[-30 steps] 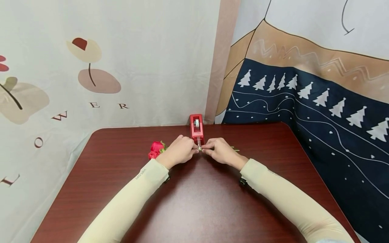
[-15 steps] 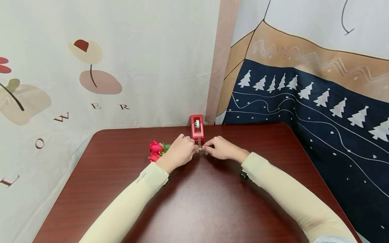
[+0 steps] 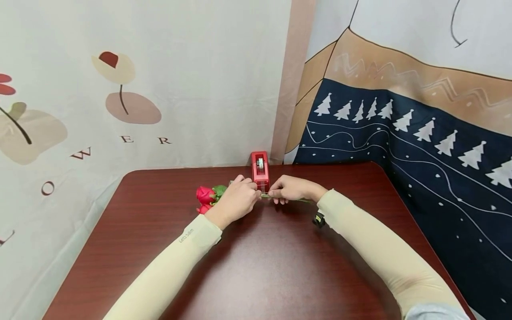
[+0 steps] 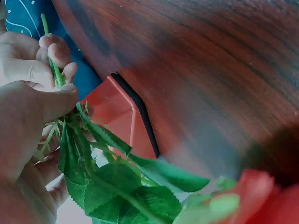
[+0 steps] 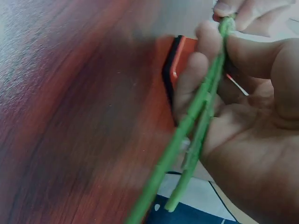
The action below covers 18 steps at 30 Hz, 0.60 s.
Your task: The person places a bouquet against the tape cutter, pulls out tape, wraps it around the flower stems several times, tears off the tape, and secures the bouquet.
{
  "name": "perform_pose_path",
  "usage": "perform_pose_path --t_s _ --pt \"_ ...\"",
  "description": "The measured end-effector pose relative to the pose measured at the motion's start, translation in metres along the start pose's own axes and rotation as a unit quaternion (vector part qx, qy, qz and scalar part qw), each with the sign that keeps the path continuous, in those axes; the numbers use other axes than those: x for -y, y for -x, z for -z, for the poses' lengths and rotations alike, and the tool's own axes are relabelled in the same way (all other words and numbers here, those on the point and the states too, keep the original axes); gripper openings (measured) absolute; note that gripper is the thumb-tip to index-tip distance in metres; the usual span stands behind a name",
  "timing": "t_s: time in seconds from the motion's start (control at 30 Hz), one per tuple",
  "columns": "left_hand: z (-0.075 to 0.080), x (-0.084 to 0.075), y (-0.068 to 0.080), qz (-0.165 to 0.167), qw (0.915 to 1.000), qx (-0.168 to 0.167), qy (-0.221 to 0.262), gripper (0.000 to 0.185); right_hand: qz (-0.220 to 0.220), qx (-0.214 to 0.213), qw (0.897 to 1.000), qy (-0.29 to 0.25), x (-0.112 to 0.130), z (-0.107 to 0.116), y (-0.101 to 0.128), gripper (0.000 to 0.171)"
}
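dark serif letters O (image 3: pixel 48 188), W (image 3: pixel 81 154), E (image 3: pixel 126 139), R (image 3: pixel 164 141) on the pale backdrop (image 3: pixel 212 89), a cut-off letter (image 3: pixel 6 238) farther left, small print (image 3: pixel 186 235) on the left sleeve (image 3: pixel 168 269) that seems to read "Let's Slim"

Roses (image 3: pixel 205 194) left, tape dispenser (image 3: pixel 261 174) behind the stems (image 5: pixel 188 119).

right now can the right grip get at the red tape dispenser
Probably yes: the red tape dispenser stands close by, just beyond the right grip, with nothing visible between them, though that grip pinches green stems and would likely need freeing first.
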<state>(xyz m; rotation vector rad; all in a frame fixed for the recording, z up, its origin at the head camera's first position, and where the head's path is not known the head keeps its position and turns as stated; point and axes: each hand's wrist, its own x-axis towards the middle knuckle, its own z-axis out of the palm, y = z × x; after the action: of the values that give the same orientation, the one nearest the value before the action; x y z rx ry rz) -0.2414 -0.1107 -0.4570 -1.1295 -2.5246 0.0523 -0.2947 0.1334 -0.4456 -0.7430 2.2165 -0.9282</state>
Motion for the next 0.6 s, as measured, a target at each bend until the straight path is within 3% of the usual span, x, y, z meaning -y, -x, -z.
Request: perform_pose_path --t_s 0.13,0.4,0.6 --pt "0.001 0.000 0.001 0.000 1.0000 -0.006 -0.007 0.015 0.010 -0.026 0.999 0.018 0.000 -0.003 0.000 0.025" --pt "0.002 -0.002 -0.001 0.028 0.9993 0.021 0.016 0.010 0.024 -0.076 0.995 0.054 -0.003 -0.009 0.001 0.021" --pt "0.009 -0.004 -0.006 0.070 0.9932 0.080 0.048 0.012 0.041 -0.110 0.989 0.093 -0.005 -0.016 0.002 0.018"
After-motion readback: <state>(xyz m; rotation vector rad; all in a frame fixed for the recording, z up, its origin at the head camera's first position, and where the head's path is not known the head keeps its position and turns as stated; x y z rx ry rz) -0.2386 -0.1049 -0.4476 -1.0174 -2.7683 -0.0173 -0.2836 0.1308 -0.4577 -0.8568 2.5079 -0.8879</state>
